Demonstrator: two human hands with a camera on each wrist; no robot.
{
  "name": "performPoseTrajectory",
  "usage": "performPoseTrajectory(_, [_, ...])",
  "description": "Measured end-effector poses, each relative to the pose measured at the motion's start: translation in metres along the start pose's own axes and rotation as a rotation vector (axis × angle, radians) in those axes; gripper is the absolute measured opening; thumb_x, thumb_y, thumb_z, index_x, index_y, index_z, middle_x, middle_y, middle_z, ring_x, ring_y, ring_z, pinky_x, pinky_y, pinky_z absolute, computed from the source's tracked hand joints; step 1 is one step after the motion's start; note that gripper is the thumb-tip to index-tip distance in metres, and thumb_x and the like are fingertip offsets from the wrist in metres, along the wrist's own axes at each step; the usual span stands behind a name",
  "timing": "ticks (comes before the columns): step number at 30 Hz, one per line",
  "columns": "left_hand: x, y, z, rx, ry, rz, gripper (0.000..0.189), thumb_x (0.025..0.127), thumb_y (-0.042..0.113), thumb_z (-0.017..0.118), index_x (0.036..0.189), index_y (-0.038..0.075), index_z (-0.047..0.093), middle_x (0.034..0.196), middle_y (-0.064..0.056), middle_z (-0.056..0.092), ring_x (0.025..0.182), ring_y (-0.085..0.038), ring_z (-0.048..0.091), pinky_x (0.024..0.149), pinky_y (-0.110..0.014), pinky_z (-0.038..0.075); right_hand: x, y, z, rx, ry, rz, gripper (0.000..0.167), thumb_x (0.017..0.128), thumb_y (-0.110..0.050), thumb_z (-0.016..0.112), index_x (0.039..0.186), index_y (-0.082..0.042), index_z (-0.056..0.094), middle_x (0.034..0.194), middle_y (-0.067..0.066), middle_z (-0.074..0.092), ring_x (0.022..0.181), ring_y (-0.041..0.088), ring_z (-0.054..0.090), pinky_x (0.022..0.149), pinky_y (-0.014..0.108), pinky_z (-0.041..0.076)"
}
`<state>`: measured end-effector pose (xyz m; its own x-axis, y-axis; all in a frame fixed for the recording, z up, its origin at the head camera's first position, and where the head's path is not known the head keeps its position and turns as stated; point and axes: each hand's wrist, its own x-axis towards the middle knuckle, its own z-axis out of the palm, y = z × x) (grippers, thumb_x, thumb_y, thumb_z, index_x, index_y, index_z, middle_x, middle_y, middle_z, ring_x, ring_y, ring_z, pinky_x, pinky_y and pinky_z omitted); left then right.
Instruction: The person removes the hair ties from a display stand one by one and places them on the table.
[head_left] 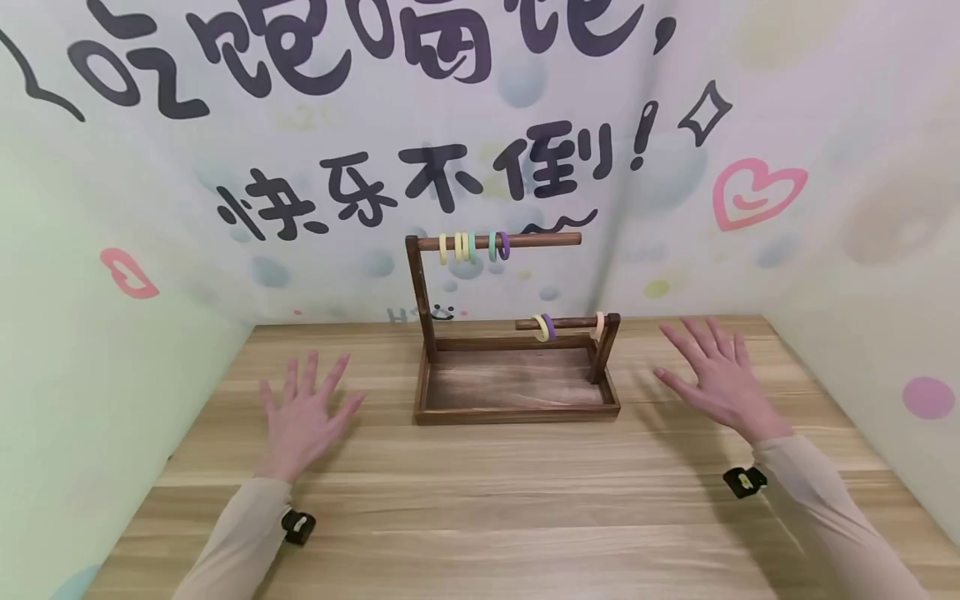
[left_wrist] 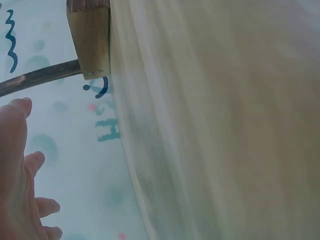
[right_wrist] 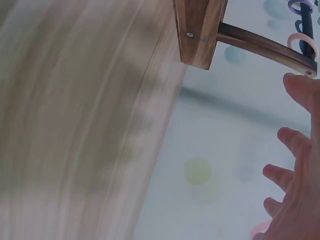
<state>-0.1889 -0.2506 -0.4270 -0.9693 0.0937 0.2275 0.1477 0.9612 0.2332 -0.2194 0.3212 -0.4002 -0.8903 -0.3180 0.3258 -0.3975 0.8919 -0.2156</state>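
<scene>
A dark wooden rack (head_left: 517, 414) with a shallow tray base stands at the back middle of the table. Its tall left post carries a long upper bar (head_left: 547, 239), on which several yellow, green and purple rings (head_left: 472, 248) hang toward the left. From the short right post a lower bar (head_left: 570, 323) holds a yellow ring (head_left: 540, 328), a purple ring (head_left: 551, 326) and a pink ring (head_left: 597, 326). My left hand (head_left: 302, 421) is left of the rack, fingers spread, holding nothing. To the rack's right, my right hand (head_left: 720, 379) is likewise spread and holds nothing.
The wood-grain table (head_left: 480, 500) ends at a printed backdrop (head_left: 337, 283) behind the rack, with pale side walls at left and right. Each wrist wears a small black camera, one on the left wrist (head_left: 298, 527) and one on the right wrist (head_left: 745, 481).
</scene>
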Motion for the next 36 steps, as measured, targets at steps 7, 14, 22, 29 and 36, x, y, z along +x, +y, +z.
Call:
performPoseTrajectory(7, [0.007,0.010,0.003,-0.037,0.009,0.000,0.071,0.097,0.060,0.038,0.155,0.023,0.020,0.157,-0.021,0.003,0.142,-0.042,-0.009,0.104,-0.063,-0.020,0.017,-0.012,0.007,0.103,0.105,-0.093,0.060,0.097,-0.035,0.057,0.149,-0.014,0.036,0.149,0.024,0.031,0.141,0.045,0.012,0.112,0.063,0.003])
performPoseTrajectory(14, [0.012,0.019,0.007,-0.068,0.009,0.000,0.071,0.097,0.061,0.036,0.155,0.022,0.021,0.158,-0.020,0.003,0.142,-0.041,-0.008,0.105,-0.059,-0.021,0.034,-0.023,0.016,0.204,0.190,-0.152,0.054,0.095,-0.020,0.062,0.144,-0.009,0.044,0.143,0.025,0.039,0.133,0.047,0.028,0.106,0.065,0.024])
performPoseTrajectory(22, [0.016,0.033,0.008,-0.128,0.014,0.018,0.071,0.097,0.059,0.039,0.155,0.022,0.021,0.156,-0.022,0.009,0.142,-0.044,-0.001,0.108,-0.063,-0.013,0.050,-0.038,0.022,0.369,0.250,-0.175,0.047,0.096,-0.008,0.059,0.142,-0.005,0.046,0.140,0.019,0.045,0.129,0.040,0.039,0.101,0.061,0.034])
performPoseTrajectory(29, [0.023,0.047,0.009,-0.140,0.012,0.031,0.070,0.098,0.056,0.041,0.154,0.019,0.022,0.156,-0.021,0.012,0.142,-0.043,0.003,0.111,-0.061,-0.008,0.061,-0.050,0.030,0.510,0.315,-0.179,0.041,0.094,0.005,0.057,0.135,0.004,0.050,0.130,0.021,0.054,0.121,0.037,0.049,0.105,0.037,0.039])
performPoseTrajectory(36, [0.027,0.056,0.014,-0.172,0.041,0.052,0.068,0.098,0.052,0.046,0.153,0.018,0.026,0.156,-0.020,0.016,0.142,-0.043,0.008,0.112,-0.060,-0.006,0.066,-0.066,0.033,0.688,0.348,-0.102,0.033,0.094,0.013,0.052,0.127,0.011,0.053,0.119,0.027,0.058,0.102,0.042,0.061,0.087,0.010,0.046])
